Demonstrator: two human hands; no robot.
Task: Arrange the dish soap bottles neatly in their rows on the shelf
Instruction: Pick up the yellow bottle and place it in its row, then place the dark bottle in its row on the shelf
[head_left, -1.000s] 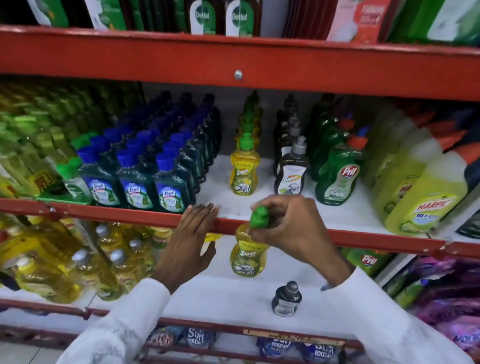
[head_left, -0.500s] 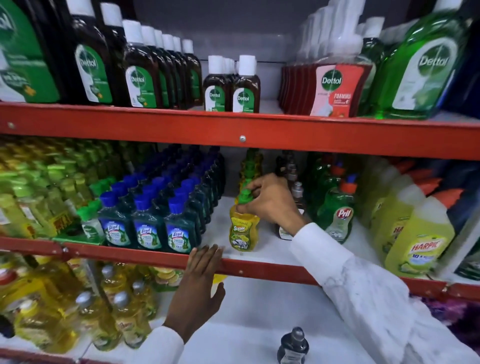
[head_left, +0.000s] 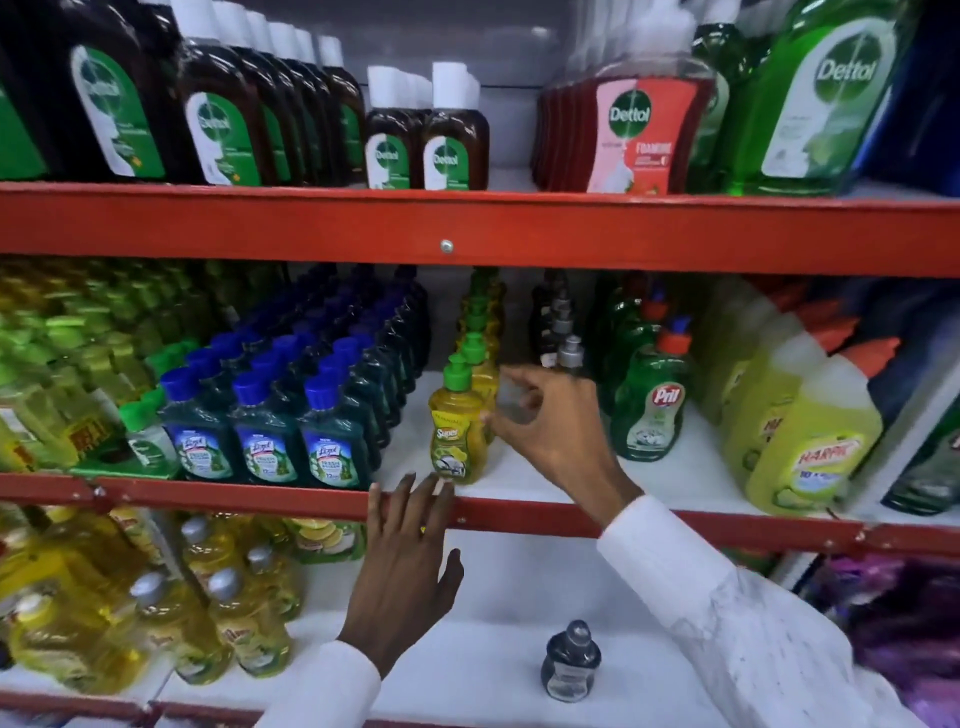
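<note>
A yellow dish soap bottle (head_left: 456, 436) with a green cap stands upright at the front of its row on the middle shelf (head_left: 675, 522), with several like it behind. My right hand (head_left: 545, 421) hovers just right of it, fingers spread, holding nothing. My left hand (head_left: 405, 561) rests open with its fingertips on the red shelf edge below the bottle. A row of dark bottles with grey caps (head_left: 563, 343) runs behind my right hand. One small dark bottle (head_left: 570, 662) stands alone on the lower shelf.
Blue-capped green bottles (head_left: 265, 441) fill the left of the middle shelf; green Pril bottles (head_left: 649, 410) and yellow Harpic bottles (head_left: 810, 441) stand at the right. Yellow bottles (head_left: 218, 613) crowd the lower left. Dettol bottles (head_left: 426, 140) line the top shelf.
My right hand lifted the yellow bottle from the lower shelf, set it at the front of its row, then let go. The view tilted upward.
</note>
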